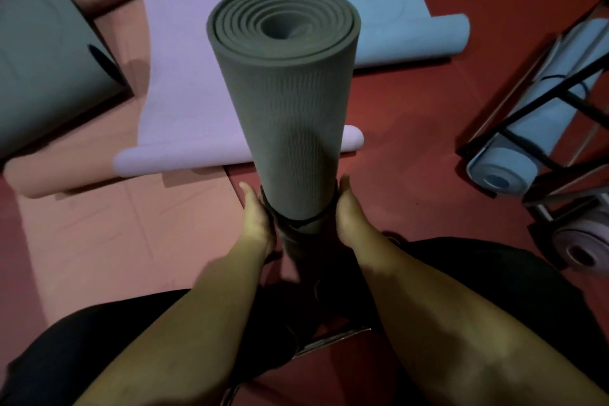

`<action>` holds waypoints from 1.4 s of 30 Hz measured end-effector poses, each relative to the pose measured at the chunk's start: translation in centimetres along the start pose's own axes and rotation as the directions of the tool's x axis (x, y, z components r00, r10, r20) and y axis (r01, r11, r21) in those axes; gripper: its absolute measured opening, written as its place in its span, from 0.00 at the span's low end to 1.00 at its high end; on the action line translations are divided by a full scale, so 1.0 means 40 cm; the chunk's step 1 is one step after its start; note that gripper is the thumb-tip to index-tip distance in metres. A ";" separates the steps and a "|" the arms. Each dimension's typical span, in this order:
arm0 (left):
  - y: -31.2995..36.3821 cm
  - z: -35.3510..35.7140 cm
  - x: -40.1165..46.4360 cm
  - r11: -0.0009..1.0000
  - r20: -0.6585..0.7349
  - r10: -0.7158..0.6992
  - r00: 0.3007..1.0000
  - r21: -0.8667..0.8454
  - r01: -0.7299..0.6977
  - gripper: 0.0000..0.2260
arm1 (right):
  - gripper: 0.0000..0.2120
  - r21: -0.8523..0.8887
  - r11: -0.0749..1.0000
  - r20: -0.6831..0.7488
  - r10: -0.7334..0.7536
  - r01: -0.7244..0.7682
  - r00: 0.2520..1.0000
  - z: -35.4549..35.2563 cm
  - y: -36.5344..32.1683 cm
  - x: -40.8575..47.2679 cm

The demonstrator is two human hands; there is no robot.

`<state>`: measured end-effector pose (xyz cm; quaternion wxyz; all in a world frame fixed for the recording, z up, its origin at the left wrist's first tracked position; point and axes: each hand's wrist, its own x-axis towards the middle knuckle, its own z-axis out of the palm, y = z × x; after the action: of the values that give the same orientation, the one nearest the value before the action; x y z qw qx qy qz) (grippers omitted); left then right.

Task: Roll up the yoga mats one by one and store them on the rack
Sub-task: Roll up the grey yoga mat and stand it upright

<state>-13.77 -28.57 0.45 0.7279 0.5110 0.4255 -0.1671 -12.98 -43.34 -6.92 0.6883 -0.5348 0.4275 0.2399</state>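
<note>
A rolled grey yoga mat [286, 89] stands upright on its end in front of me, spiral top toward the camera. A thin black strap [301, 220] circles its lower part. My left hand [258, 217] and my right hand [346, 211] hold the roll's base from either side, thumbs up along it; the fingers are hidden behind the roll. The black metal rack [543, 115] stands at the right, holding a rolled blue mat [540, 128] above and a rolled purple mat [583, 247] below.
Unrolled mats lie on the red floor: purple [184, 76] straight ahead, blue [389, 10] to its right, pink [99, 224] at the left, a dark green one [43, 69] at far left. My dark-clothed knees fill the bottom corners.
</note>
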 end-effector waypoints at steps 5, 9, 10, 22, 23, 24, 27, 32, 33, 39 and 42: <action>0.064 0.038 -0.022 0.995 0.100 0.077 0.992 0.049 -0.082 0.35 | 0.40 -0.025 1.000 0.037 -0.007 0.008 0.999 0.031 -0.122 -0.139; 0.153 0.047 -0.073 0.959 0.163 0.259 0.952 0.073 -0.273 0.38 | 0.37 0.023 0.993 0.080 -0.119 0.117 0.990 0.034 -0.205 -0.185; 0.170 0.048 -0.085 0.941 0.165 0.294 0.941 0.122 -0.315 0.37 | 0.37 0.072 0.987 0.081 -0.150 0.144 0.985 0.038 -0.220 -0.201; 0.285 0.117 -0.342 0.357 0.561 0.354 0.749 0.659 -0.662 0.28 | 0.41 0.455 0.880 0.164 -0.230 0.133 0.959 -0.031 -0.285 -0.478; 0.282 0.134 -0.364 0.347 0.596 0.320 0.736 0.649 -0.677 0.30 | 0.41 0.468 0.873 0.167 -0.242 0.139 0.956 -0.057 -0.278 -0.501; 0.284 0.145 -0.379 0.340 0.618 0.292 0.730 0.647 -0.683 0.32 | 0.41 0.480 0.866 0.168 -0.247 0.139 0.955 -0.071 -0.271 -0.520; 0.286 0.197 -0.416 0.250 0.679 0.199 0.707 0.662 -0.706 0.35 | 0.39 0.485 0.863 0.174 -0.252 0.140 0.952 -0.131 -0.248 -0.571; 0.279 0.291 -0.477 0.032 0.772 0.018 0.635 0.635 -0.772 0.35 | 0.39 0.460 0.887 0.198 -0.140 0.035 0.970 -0.221 -0.229 -0.630; 0.276 0.316 -0.487 -0.017 0.781 -0.014 0.624 0.624 -0.782 0.34 | 0.37 0.475 0.879 0.181 -0.129 0.028 0.975 -0.240 -0.230 -0.638; 0.261 0.460 -0.511 -0.143 0.787 -0.228 0.574 0.556 -0.819 0.31 | 0.32 0.588 0.809 0.116 -0.092 0.006 0.989 -0.331 -0.253 -0.665; 0.252 0.532 -0.481 -0.141 0.762 -0.321 0.563 0.549 -0.824 0.36 | 0.32 0.613 0.790 0.061 -0.042 -0.004 0.997 -0.369 -0.284 -0.666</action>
<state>-8.59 -46.86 24.17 0.2229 0.8223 -0.3135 -0.4193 -22.74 -57.39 20.70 0.8416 -0.2786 0.4516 0.1007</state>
